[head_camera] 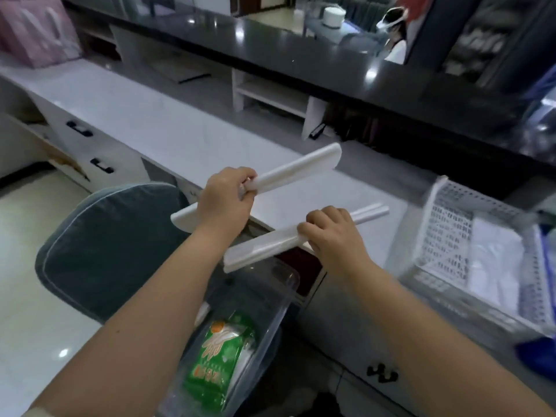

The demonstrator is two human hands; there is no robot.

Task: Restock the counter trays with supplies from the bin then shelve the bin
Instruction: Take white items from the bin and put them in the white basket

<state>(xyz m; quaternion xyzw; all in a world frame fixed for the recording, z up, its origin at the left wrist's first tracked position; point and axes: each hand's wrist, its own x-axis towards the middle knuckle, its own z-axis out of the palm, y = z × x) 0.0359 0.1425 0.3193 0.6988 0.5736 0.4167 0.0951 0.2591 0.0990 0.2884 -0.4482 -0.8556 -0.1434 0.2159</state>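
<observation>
while both hands' fingers (237, 176) are curled tight, each set holds one long white pack: left hand (222, 203) grips the upper pack (301, 168) near its middle, right hand (334, 236) grips the lower pack (258, 251) the same way. both packs are in the air above the clear bin (282, 284), touching nothing else.

the bin sits low in front of the person, not shelved; can't tell what it rests on. a green packet (222, 356) and some unclear white stock are in it, so i'd say unloading isn't finished. the white perforated tray (445, 224) on the surface to the right already holds flat white packs. it's the likely target for these two, and well apart from them now. rough call: mid-restock, shelving not started.

the surface (150, 121) is pale and glossy and runs off left, with black-handled drawers (79, 128) under it and a grey cushioned chair (111, 245) beside the bin. a dark raised counter (331, 55) stands behind, with an open white shelf (270, 94) beneath it. pink bag (33, 34) far left.
</observation>
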